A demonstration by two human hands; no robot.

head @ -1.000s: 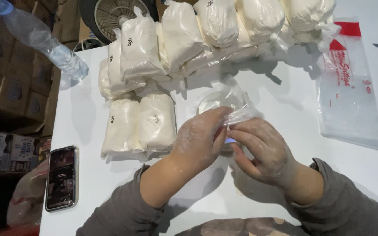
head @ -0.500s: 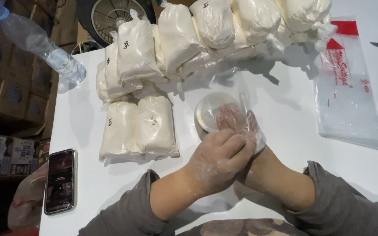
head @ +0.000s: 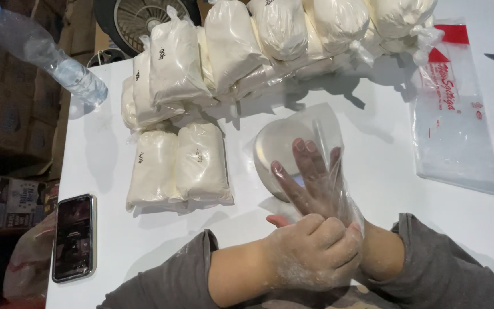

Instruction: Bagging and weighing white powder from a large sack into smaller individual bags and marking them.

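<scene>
Your right hand (head: 310,183) is sitting inside 1 clear plastic bag (head: 330,149), its fingers (head: 298,151) spread flat and released, pointing away from you over the white desk (head: 373,171). Your left hand (head: 315,252) is clenching its fingers around the mouth of that bag at your right wrist; both hands are looking dusted with white powder. The bag is lying just in front of you, near the middle of the desk, over a round grey shape that you cannot make out through the film.

2 filled bags (head: 178,166) of white powder are lying side by side to the left, each bearing a small dark handwritten mark. Behind them a row of filled bags (head: 258,40) is running along the far edge; you cannot count these exactly. 1 flat stack of empty bags (head: 453,126) with red print is lying to the right. 1 phone (head: 74,237) with a dark screen is lying at the left edge, and 1 water bottle (head: 47,57) is lying at the far left corner.

Compared with 0.5 seconds ago, your right hand is reaching deeper into the bag and its fingers are spreading wider.
</scene>
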